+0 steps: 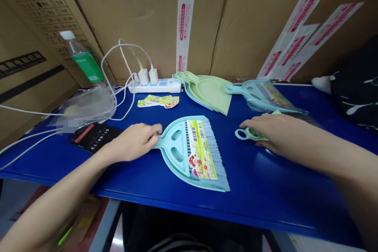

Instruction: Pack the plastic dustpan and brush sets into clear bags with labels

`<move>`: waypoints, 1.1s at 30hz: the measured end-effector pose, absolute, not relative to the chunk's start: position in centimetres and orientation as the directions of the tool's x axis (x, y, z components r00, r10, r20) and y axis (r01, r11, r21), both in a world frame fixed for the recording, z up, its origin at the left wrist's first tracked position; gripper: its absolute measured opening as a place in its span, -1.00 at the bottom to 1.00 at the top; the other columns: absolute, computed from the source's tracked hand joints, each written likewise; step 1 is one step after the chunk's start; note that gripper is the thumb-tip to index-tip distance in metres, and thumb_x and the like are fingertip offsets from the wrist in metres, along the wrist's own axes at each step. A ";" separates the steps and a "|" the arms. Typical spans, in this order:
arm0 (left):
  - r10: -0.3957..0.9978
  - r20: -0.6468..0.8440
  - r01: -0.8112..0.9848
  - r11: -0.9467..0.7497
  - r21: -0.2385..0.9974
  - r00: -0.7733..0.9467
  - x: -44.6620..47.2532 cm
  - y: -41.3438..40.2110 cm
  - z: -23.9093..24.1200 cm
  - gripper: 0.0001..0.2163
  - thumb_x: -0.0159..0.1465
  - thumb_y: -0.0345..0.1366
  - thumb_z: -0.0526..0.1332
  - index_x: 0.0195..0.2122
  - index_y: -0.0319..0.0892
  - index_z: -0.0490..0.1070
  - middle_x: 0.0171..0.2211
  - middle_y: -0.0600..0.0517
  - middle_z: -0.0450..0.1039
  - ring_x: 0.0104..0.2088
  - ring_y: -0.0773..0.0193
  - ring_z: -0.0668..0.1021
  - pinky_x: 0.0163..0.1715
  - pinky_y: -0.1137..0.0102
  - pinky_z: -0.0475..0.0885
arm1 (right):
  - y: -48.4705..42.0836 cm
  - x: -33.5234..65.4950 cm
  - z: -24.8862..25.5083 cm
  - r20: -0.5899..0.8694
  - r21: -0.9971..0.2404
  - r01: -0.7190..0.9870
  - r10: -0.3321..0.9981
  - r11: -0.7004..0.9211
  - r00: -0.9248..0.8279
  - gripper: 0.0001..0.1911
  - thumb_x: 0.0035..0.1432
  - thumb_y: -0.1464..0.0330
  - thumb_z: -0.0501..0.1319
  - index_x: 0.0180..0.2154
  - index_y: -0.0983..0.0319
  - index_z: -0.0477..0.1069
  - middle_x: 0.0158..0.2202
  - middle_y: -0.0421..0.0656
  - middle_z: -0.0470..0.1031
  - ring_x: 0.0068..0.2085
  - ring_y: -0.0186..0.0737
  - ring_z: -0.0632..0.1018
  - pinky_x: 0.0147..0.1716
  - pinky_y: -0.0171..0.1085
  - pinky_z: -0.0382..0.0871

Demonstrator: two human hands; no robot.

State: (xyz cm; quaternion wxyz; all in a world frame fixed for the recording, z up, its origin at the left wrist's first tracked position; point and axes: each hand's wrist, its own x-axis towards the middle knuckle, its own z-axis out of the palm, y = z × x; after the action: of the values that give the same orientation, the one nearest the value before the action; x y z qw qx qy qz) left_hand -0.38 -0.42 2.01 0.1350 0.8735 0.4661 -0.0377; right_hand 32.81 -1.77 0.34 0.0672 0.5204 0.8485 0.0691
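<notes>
My left hand (141, 139) is closed around the handle end of a light blue brush (176, 153), which lies in a matching dustpan (189, 179) on the table. A printed card label (203, 149) sits across the brush, and its bristles point right. My right hand (276, 132) curls from above over looped handles, one green (252, 134) and one light blue (241, 134). The hand hides most of what these handles belong to. Behind it lies a light blue brush-and-dustpan set (256, 92) in clear plastic. Green and blue dustpans (214, 90) lie stacked to its left.
Several loose card labels (159, 101) lie before a white power strip (156, 86) with chargers and trailing cables. A phone (96, 137), a clear plastic bag (88, 104) and a bottle (87, 65) are on the left. Cardboard (132, 15) walls the blue table's (141, 181) back edge.
</notes>
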 end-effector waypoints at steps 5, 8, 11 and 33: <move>0.803 -0.203 0.827 -0.527 0.195 0.560 -0.3 -0.4 2.1 -0.82 0.27 -0.30 -0.17 -0.41 -0.10 0.14 -0.52 0.10 0.27 -0.48 0.23 0.42 -0.40 0.36 0.22 | -1.8 31.2 2.1 -0.140 0.206 0.904 0.925 0.375 -0.352 -0.73 0.08 0.64 0.12 -0.30 0.28 0.52 -0.26 0.02 0.59 -0.20 0.06 0.60 -0.20 -0.04 0.46; 0.804 -0.209 0.830 -0.523 0.195 0.556 -0.3 -0.4 2.1 -0.83 0.27 -0.29 -0.17 -0.41 -0.10 0.13 -0.53 0.10 0.25 -0.49 0.24 0.40 -0.40 0.36 0.20 | -1.5 31.3 2.1 -0.140 0.215 0.898 0.922 0.383 -0.360 -0.73 0.08 0.63 0.12 -0.27 0.29 0.52 -0.24 0.03 0.59 -0.20 0.04 0.60 -0.22 -0.07 0.45; 0.805 -0.208 0.829 -0.522 0.198 0.556 -0.3 -0.4 2.1 -0.84 0.26 -0.30 -0.17 -0.41 -0.10 0.11 -0.54 0.10 0.23 -0.50 0.25 0.38 -0.41 0.36 0.18 | -1.2 31.7 2.0 -0.094 0.242 0.880 0.913 0.408 -0.398 -0.73 0.08 0.60 0.10 -0.27 0.27 0.51 -0.30 0.01 0.60 -0.26 0.00 0.61 -0.32 -0.14 0.43; 0.823 -0.145 0.836 -0.539 0.108 0.549 -0.4 -0.5 1.9 -0.85 0.28 -0.33 -0.14 -0.41 -0.11 0.13 -0.50 0.07 0.33 -0.45 0.23 0.44 -0.41 0.35 0.25 | -0.7 30.2 -0.5 0.327 0.270 0.769 0.696 0.579 -0.639 -0.57 0.27 0.22 0.07 0.04 0.30 0.43 -0.07 0.11 0.52 -0.05 0.13 0.50 -0.12 0.07 0.42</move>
State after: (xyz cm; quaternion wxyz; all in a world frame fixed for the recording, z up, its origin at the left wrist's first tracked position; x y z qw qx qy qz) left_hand -0.35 -0.54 1.94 0.0822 0.8763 0.4732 -0.0383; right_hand 30.15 -0.75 -0.50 -0.0927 0.4145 0.8838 0.1962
